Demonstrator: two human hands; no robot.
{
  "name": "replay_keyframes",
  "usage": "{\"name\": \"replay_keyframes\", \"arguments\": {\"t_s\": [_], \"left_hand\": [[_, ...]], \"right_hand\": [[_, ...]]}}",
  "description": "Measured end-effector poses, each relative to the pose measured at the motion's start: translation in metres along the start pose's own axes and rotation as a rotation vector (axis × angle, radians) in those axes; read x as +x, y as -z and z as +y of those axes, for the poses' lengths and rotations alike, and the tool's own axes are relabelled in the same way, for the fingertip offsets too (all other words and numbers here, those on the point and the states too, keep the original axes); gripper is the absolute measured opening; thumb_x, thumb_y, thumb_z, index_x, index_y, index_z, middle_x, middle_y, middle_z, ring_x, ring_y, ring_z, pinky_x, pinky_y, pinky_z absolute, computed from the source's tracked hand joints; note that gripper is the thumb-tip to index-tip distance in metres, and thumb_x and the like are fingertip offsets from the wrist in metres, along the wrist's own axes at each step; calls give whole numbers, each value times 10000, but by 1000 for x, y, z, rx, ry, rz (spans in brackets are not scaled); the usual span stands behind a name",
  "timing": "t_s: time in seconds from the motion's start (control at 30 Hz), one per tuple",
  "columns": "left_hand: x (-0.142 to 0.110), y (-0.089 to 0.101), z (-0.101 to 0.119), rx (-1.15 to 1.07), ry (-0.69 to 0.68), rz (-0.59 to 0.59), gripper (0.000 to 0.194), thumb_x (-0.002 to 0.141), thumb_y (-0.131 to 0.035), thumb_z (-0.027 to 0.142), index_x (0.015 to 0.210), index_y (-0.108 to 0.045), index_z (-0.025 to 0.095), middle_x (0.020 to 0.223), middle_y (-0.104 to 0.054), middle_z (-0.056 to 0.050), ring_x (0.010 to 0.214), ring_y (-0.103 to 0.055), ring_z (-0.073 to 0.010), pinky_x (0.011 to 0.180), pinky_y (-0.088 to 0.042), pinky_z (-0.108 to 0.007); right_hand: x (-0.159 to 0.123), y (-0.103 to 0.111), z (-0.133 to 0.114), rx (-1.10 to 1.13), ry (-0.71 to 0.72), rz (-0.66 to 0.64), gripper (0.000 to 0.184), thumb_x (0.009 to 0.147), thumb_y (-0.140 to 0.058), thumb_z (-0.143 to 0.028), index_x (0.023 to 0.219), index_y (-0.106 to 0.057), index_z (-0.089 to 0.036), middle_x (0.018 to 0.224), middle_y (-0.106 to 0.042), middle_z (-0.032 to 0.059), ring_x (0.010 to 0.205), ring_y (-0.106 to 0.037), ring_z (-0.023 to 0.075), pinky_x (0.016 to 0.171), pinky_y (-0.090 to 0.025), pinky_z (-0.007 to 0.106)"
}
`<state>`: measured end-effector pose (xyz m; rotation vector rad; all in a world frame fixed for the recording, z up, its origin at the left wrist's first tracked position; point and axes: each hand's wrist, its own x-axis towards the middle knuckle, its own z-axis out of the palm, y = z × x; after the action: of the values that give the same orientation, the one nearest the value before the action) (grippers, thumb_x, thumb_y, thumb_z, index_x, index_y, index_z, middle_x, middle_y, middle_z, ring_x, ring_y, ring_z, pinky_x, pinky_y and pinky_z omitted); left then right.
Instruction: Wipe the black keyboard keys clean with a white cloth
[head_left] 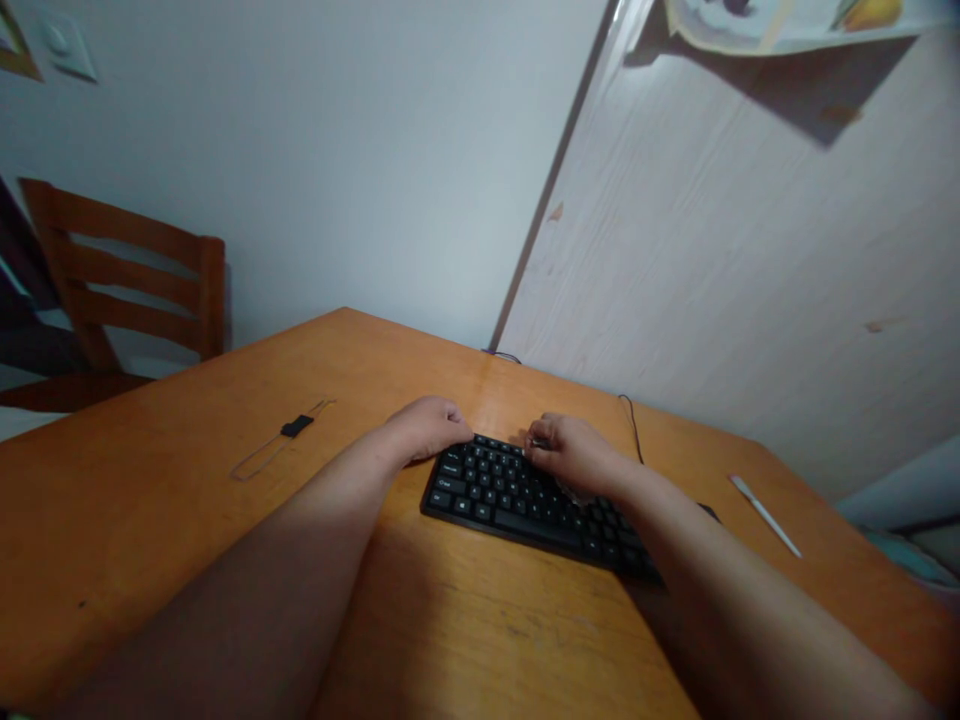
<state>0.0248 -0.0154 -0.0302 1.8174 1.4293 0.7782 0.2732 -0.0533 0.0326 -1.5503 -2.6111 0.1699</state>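
A black keyboard [517,505] lies on the wooden table in front of me. My left hand [433,428] is closed at its upper left corner, thumb and fingers against the edge. Over the top rows of keys, right of the middle, is my right hand [566,450], its fingers pinched together. Something pale and crumpled shows beneath that palm, too small and blurred to name. My right forearm hides part of the keyboard's right end.
On the left of the table [480,620] lies a small black piece [298,427] with a thin pale loop. A slim white brush-like stick [766,516] rests at the right. A black cable [634,425] runs behind the keyboard. Beyond stand a wooden chair [142,280] and the wall.
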Motion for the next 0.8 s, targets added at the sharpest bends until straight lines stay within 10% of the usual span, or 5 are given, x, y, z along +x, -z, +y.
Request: {"name": "replay_keyframes", "arguments": {"t_s": [0.8], "left_hand": [[2,-1,-3,37,-32,-25,187,661,-626,366,702,-682,193,653,-642,-5,614,-560,-160,522,-358,-249]], "right_hand": [[-8,-4,18,50,-51,21,80,800,-591,-228,812,-667,-205,867,-664,58,783,-583,181,673,-399,267]]}}
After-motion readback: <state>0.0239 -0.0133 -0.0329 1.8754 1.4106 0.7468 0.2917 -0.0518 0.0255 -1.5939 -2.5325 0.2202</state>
